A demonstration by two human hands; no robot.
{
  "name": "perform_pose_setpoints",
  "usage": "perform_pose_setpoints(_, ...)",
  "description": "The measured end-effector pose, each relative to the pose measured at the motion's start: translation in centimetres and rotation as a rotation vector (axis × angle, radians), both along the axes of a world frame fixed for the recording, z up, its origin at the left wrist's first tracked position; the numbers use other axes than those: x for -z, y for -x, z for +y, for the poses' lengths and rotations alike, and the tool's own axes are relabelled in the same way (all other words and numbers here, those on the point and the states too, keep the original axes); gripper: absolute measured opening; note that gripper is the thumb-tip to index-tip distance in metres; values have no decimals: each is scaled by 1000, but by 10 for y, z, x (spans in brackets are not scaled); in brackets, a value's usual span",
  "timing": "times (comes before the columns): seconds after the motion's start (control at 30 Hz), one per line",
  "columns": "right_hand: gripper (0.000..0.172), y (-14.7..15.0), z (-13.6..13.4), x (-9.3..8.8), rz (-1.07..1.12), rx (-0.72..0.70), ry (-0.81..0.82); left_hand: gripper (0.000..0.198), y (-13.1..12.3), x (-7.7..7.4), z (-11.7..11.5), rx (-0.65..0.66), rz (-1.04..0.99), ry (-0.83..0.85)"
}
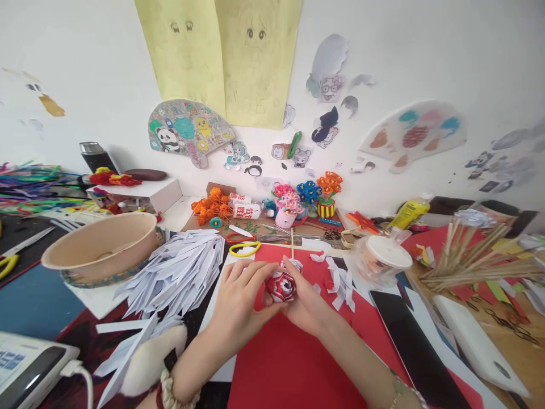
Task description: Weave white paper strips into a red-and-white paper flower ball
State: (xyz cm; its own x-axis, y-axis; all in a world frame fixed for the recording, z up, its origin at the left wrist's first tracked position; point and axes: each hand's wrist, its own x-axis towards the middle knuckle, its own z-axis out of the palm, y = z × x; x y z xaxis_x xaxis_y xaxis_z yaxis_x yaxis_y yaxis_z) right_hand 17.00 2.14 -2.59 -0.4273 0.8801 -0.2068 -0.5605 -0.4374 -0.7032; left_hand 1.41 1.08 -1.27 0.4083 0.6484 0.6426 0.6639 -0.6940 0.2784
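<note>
Between my two hands is a red and white paper flower with a dark centre, its face turned toward me. My left hand curls around its left side, thumb below and fingers over the top. My right hand cups the right side, thumb pointing up along it. A thin wooden stick shows just beyond the flower; whether it joins the flower is hidden. Under my hands lies a sheet of red paper. White paper scraps lie on it to the right.
Left of my hands are a pile of white paper strips and a beige bowl. Yellow-handled scissors lie ahead. On the right are a black phone, a lidded white tub and a bundle of wooden sticks.
</note>
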Motion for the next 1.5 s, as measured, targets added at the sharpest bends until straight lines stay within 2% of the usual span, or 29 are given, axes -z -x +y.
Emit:
perform_pose_setpoints(0.07,48,-1,-1,-4,27,-13,-32,38,-1,1,-1,-2,-48,-12)
perform_pose_setpoints(0.13,48,-2,-3,-8,53,-23,-80,32,-3,2,-2,-36,-103,-46)
perform_pose_setpoints(0.27,50,1,-8,-8,32,-72,-175,40,-5,7,-2,-123,-194,-86)
perform_pose_setpoints(0.37,45,5,-12,-5,-8,-57,-263,48,-4,10,-1,-143,-213,-93)
perform_pose_setpoints(0.47,38,6,-14,-6,-39,-5,-314,57,0,12,1,-91,-185,-66)
perform_pose_setpoints(0.53,37,4,-13,-10,-39,29,-328,56,3,12,2,-39,-162,-53)
perform_pose_setpoints(0.6,39,-1,-11,-14,-34,40,-321,46,5,11,2,-7,-142,-88)
perform_pose_setpoints(0.67,43,-5,-9,-19,-46,-17,-271,34,5,10,2,3,-128,-148)
perform_pose_setpoints(0.77,48,-8,-8,-21,-50,-17,-244,24,1,7,1,-19,-141,-176)
perform_pose_setpoints(0.87,43,-8,-8,-19,-47,34,-283,21,-1,4,-2,-29,-192,-142)
perform_pose_setpoints(1.03,29,-8,-8,-15,-64,68,-280,25,0,2,-5,34,-221,-102)
perform_pose_setpoints(1.17,32,-8,-5,-14,-57,68,-262,17,2,0,-2,101,-223,-143)
perform_pose_setpoints(1.3,43,-6,-5,-12,-79,19,-207,14,4,-2,-1,152,-227,-153)
perform_pose_setpoints(1.43,45,-5,-5,-10,-103,6,-178,11,2,-5,-2,157,-280,-102)
perform_pose_setpoints(1.5,45,-5,-6,-9,-149,5,-195,11,-1,-4,-3,120,-316,-38)
